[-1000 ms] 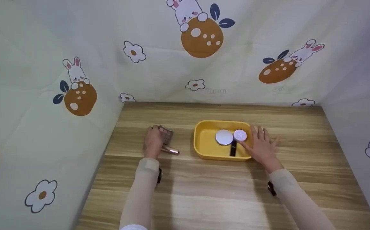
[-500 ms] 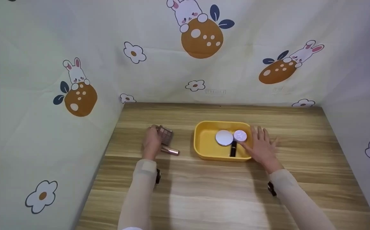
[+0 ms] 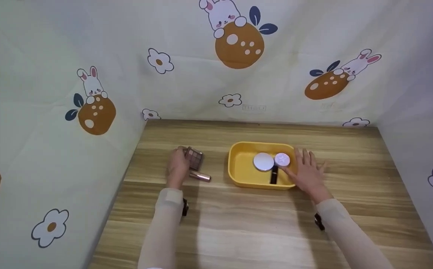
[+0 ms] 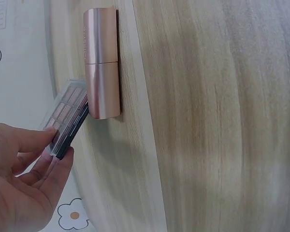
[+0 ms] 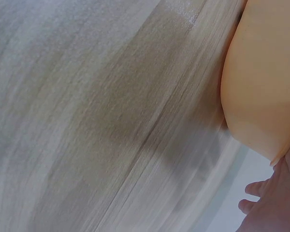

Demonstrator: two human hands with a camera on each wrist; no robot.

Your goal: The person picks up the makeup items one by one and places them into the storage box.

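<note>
"Pinching the palette (image 3: 194, 158) left of the tray (image 3: 244, 170), the left hand (image 3: 178, 167) is showing in the head view?"

"Yes; the right hand (image 3: 309, 175) is resting spread on the tray's right side."

"Left wrist?"

"The palette is leaning near the tube (image 4: 102, 63); bumping that could be starting a roll."

"Right wrist?"

"The tray is showing at right; hard pressing could be tipping it."

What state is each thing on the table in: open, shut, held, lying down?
Palette: tilted, pinched by the left hand; clear lid looks shut.
Copper tube: lying on its side, closed.
Yellow box: lidless, with three things inside; right hand spread at its right end.
Large disc: in the box, pale side up.
Small disc: in the box, star side up.
Black tube: lying in the box; cap unclear.
</note>
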